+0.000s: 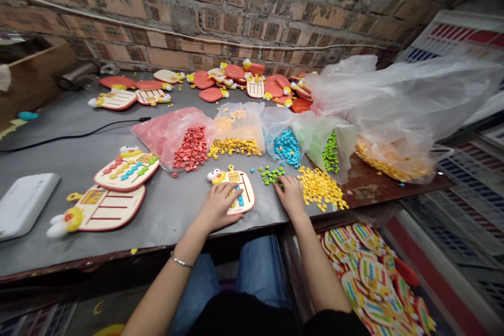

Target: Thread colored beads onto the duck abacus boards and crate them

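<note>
While the tbl spreads under the board, the red bag sits beyond the board, to its left. L hand lies across the board's near left side, fingers loosely spread, tips nr the blue bits on it; R hand, just right of board, has fingers at the green bits; can't tell if pinching any.

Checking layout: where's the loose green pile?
Head view, just right of centre: the green pile lies by the right hand, between the nearest toy board and the yellow pile.
</note>
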`<move>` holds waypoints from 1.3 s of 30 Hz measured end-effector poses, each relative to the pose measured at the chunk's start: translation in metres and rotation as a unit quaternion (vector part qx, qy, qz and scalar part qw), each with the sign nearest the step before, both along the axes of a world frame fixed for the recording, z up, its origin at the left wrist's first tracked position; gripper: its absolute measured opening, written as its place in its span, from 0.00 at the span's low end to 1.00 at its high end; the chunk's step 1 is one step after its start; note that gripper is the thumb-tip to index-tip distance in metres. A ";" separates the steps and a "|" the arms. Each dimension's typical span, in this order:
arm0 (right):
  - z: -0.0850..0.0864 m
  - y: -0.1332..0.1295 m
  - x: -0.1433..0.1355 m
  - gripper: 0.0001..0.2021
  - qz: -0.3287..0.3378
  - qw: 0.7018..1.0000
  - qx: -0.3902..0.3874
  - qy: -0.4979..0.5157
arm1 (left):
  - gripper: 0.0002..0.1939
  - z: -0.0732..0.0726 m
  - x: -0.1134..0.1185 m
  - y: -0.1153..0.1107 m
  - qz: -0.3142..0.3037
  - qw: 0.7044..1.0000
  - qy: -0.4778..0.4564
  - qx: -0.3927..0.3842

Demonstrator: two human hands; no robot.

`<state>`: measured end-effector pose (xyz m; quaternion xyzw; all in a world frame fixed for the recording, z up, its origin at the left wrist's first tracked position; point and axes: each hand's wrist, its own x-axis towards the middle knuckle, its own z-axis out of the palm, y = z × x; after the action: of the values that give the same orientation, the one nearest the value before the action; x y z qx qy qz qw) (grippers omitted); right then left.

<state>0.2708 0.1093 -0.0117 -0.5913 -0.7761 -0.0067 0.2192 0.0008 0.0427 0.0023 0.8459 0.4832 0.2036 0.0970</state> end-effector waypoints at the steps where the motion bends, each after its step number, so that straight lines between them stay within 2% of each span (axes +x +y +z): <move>1: 0.001 0.001 -0.001 0.09 0.008 1.000 -0.004 -0.003 | 0.32 0.000 0.000 0.000 0.000 1.000 0.001 0.000; 4: 0.004 0.007 -0.004 0.10 0.055 0.998 -0.022 0.004 | 0.32 0.000 0.000 0.000 0.000 1.000 0.001 0.001; 7: 0.010 0.011 -0.007 0.10 0.096 0.992 -0.028 0.078 | 0.32 0.000 0.000 0.000 0.000 1.000 -0.003 0.004; 11: 0.021 0.012 -0.021 0.07 0.144 0.959 -0.049 0.241 | 0.32 0.002 0.001 0.000 -0.001 1.000 -0.001 0.012; 13: 0.027 0.013 -0.035 0.08 0.184 0.942 -0.063 0.273 | 0.32 0.003 0.001 -0.001 0.000 1.000 0.002 0.017; 17: 0.030 0.022 -0.070 0.10 0.262 0.944 -0.073 0.187 | 0.33 0.002 0.001 -0.001 0.002 1.000 0.003 0.022; 22: 0.018 0.038 -0.099 0.07 0.251 0.966 -0.038 0.058 | 0.32 0.002 0.001 -0.001 0.002 1.000 0.003 0.018; 26: 0.016 0.034 -0.096 0.08 0.251 0.962 -0.032 0.105 | 0.31 0.003 0.001 -0.001 0.004 1.000 -0.006 0.009; 31: 0.030 0.026 -0.066 0.04 0.317 0.928 -0.122 0.152 | 0.33 0.002 0.000 -0.001 -0.007 1.000 -0.013 0.001; 33: 0.031 0.033 -0.051 0.04 0.258 0.949 -0.095 0.156 | 0.33 0.001 0.000 -0.001 -0.006 1.000 -0.012 0.003; 36: 0.023 0.051 -0.035 0.07 0.107 0.989 -0.034 0.094 | 0.31 0.000 0.000 0.000 -0.007 1.000 -0.012 0.007; 39: 0.016 0.067 -0.027 0.10 0.068 0.995 -0.075 0.000 | 0.31 0.001 0.000 -0.001 -0.007 1.000 -0.012 0.008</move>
<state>0.2434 0.1762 0.0039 -0.5521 -0.8126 0.0665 0.1744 0.0007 0.0421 0.0031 0.8477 0.4744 0.2166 0.0971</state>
